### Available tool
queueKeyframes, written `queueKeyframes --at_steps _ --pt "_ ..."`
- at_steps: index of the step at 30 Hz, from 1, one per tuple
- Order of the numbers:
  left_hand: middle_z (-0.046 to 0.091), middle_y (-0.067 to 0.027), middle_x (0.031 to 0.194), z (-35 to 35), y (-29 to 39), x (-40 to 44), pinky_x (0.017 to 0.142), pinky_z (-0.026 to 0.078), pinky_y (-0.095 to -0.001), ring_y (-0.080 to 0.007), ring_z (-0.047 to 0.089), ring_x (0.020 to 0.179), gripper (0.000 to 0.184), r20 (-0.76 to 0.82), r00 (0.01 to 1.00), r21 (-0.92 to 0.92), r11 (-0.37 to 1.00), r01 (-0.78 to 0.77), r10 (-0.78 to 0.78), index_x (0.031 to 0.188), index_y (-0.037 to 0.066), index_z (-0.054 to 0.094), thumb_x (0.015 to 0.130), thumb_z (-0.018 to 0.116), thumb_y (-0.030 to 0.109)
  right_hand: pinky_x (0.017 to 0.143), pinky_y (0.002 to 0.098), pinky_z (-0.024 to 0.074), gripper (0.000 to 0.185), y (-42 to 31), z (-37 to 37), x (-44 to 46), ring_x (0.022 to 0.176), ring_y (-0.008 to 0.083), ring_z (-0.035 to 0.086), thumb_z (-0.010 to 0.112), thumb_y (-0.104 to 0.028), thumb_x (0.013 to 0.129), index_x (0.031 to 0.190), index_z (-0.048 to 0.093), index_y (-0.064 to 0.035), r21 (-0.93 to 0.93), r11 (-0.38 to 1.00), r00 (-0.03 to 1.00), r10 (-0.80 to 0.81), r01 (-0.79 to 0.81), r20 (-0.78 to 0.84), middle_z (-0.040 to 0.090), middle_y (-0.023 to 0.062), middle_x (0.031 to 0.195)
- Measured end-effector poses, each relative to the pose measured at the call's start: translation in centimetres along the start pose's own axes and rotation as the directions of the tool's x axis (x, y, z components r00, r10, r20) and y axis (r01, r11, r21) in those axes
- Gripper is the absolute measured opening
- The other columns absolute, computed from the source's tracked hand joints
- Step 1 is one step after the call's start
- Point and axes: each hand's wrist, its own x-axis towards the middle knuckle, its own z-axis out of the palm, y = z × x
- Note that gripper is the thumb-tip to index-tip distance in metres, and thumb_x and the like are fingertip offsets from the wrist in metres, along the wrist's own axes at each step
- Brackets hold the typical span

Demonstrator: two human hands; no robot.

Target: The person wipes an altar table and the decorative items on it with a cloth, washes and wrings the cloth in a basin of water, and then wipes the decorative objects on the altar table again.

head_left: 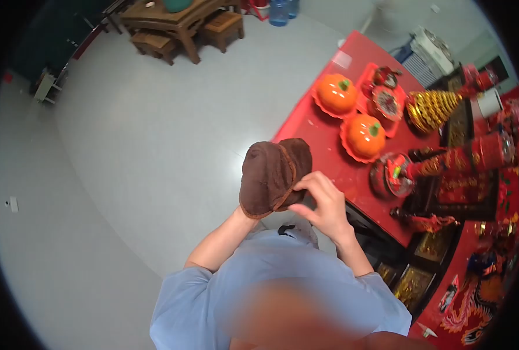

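A brown cloth (pixel 268 178) with an orange-brown stitched edge covers my left hand, whose fingers are all hidden under it; only the wrist (pixel 248 217) shows below the cloth. From the right, my right hand (pixel 325 207) reaches the cloth's edge, its index finger and thumb close to the stitched border and the fingers bent on the fabric. Both hands are in front of my body, beside the near left edge of the red table (pixel 361 189).
On the table are two orange pumpkin-shaped pieces (pixel 337 93) on red dishes, a glass jar (pixel 392 175), a gold cone-shaped ornament (pixel 433 109) and red candle-like columns (pixel 475 154). A wooden table (pixel 181 26) with stools and blue water bottles (pixel 279 13) stand farther back.
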Motion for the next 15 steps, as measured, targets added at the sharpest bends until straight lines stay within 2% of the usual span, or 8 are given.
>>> queueKeyframes --at_steps 1,4,7,8,10,11,12,15 --pt "0.054 -0.0036 0.126 -0.9 1.8 -0.5 0.099 0.049 -0.032 -0.0164 0.055 0.113 0.038 -0.026 0.998 0.058 0.997 -0.052 0.053 0.132 0.009 0.048 0.097 0.061 0.017 0.064 0.0327 0.051 0.026 -0.9 2.1 1.7 0.085 0.0224 0.061 0.078 -0.017 0.075 0.091 0.062 -0.0063 -0.069 0.995 0.997 -0.073 0.075 0.021 0.058 0.0051 0.095" --pt "0.057 -0.0026 0.12 -1.8 7.1 -0.9 0.095 0.052 -0.0321 -0.0165 0.057 0.109 0.04 -0.15 0.968 0.111 0.976 -0.185 0.201 0.128 0.01 0.051 0.092 0.067 0.015 0.065 0.0367 0.0507 0.023 -2.4 7.0 5.8 0.088 0.0236 0.06 0.076 -0.017 0.076 0.088 0.059 -0.0078 -0.159 0.982 0.991 -0.084 0.1 0.104 0.055 0.0049 0.094" --pt "0.057 -0.0026 0.118 -4.0 11.7 -0.3 0.095 0.051 -0.0315 -0.0161 0.057 0.109 0.037 -0.168 0.961 0.02 0.975 -0.22 0.22 0.126 0.011 0.052 0.092 0.067 0.016 0.071 0.0371 0.0509 0.02 -2.5 10.2 10.4 0.09 0.0267 0.061 0.074 -0.007 0.073 0.085 0.059 -0.006 -0.037 0.989 0.97 -0.133 0.143 0.204 0.059 0.0071 0.095" --pt "0.058 -0.0027 0.117 -4.9 13.0 0.1 0.095 0.051 -0.0314 -0.016 0.057 0.109 0.036 -0.163 0.953 0.078 0.966 -0.245 0.254 0.125 0.011 0.053 0.093 0.066 0.016 0.07 0.0355 0.0506 0.016 -2.4 11.1 12.1 0.088 0.0236 0.061 0.072 -0.006 0.076 0.085 0.059 -0.0054 0.018 0.987 0.961 -0.159 0.159 0.224 0.059 0.0054 0.096" --pt "0.058 -0.0029 0.117 -7.1 15.4 1.3 0.095 0.051 -0.0314 -0.0158 0.057 0.109 0.033 -0.149 0.936 0.196 0.937 -0.289 0.32 0.124 0.012 0.054 0.094 0.065 0.018 0.069 0.0324 0.0501 0.014 -1.8 13.0 15.6 0.088 0.0191 0.06 0.071 -0.005 0.078 0.084 0.058 -0.0055 0.282 0.959 0.943 -0.118 0.027 0.312 0.06 0.0037 0.095" --pt "0.058 -0.0031 0.117 -8.1 16.8 2.2 0.095 0.051 -0.0318 -0.0163 0.057 0.109 0.033 -0.161 0.933 0.153 0.942 -0.299 0.323 0.125 0.012 0.054 0.095 0.064 0.02 0.069 0.0308 0.0499 0.013 -1.5 14.0 17.5 0.088 0.0169 0.06 0.071 -0.005 0.079 0.083 0.058 -0.0055 0.4 0.915 0.928 -0.104 -0.052 0.359 0.06 0.0029 0.095" --pt "0.058 -0.0032 0.117 -9.1 18.2 3.3 0.094 0.052 -0.0321 -0.0167 0.058 0.108 0.032 -0.169 0.93 0.11 0.944 -0.311 0.326 0.125 0.012 0.054 0.095 0.063 0.022 0.068 0.0259 0.049 0.013 -1.0 15.0 19.4 0.085 0.0107 0.058 0.07 -0.007 0.083 0.09 0.059 -0.0056 0.425 0.902 0.919 -0.103 -0.074 0.381 0.061 0.0003 0.094" --pt "0.058 -0.0032 0.119 -11.8 22.7 6.8 0.093 0.052 -0.0341 -0.0182 0.058 0.108 0.033 -0.154 0.933 0.014 0.945 -0.327 0.325 0.125 0.012 0.054 0.097 0.059 0.029 0.067 0.0237 0.0491 0.02 -0.9 19.0 25.2 0.083 0.0086 0.058 0.071 -0.008 0.085 0.1 0.059 -0.0051 0.403 0.887 0.912 0.045 -0.224 0.408 0.061 -0.0003 0.092"
